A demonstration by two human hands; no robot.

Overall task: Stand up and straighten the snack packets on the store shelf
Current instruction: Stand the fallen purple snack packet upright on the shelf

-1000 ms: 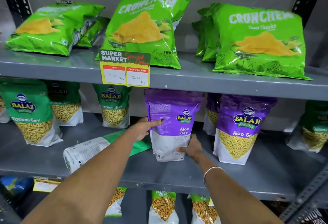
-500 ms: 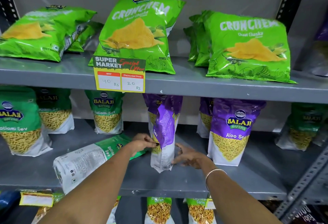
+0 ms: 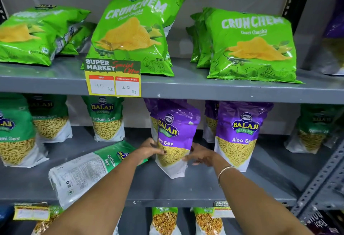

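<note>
A purple Aloo Sev packet [image 3: 175, 137] stands upright on the middle shelf [image 3: 186, 190], its front label facing me. My left hand [image 3: 150, 150] grips its left side and my right hand [image 3: 202, 155] holds its right side with fingers spread. Another purple Aloo Sev packet [image 3: 240, 134] stands just to the right. A green Ratlami Sev packet [image 3: 87, 171] lies flat on its face at the shelf's front, under my left forearm. More green Ratlami Sev packets [image 3: 107, 119] stand upright further left.
The upper shelf [image 3: 204, 89] carries green Crunchem chip bags [image 3: 134, 33], some leaning, and a yellow price tag [image 3: 112, 79]. Green packets [image 3: 314, 128] stand at the far right. A perforated metal upright [image 3: 320, 180] frames the right side. More packets [image 3: 164, 219] sit below.
The purple packet has been turned from back-facing, through edge-on, to front-facing. Both hands have stayed on its sides. The camera has moved closer.
</note>
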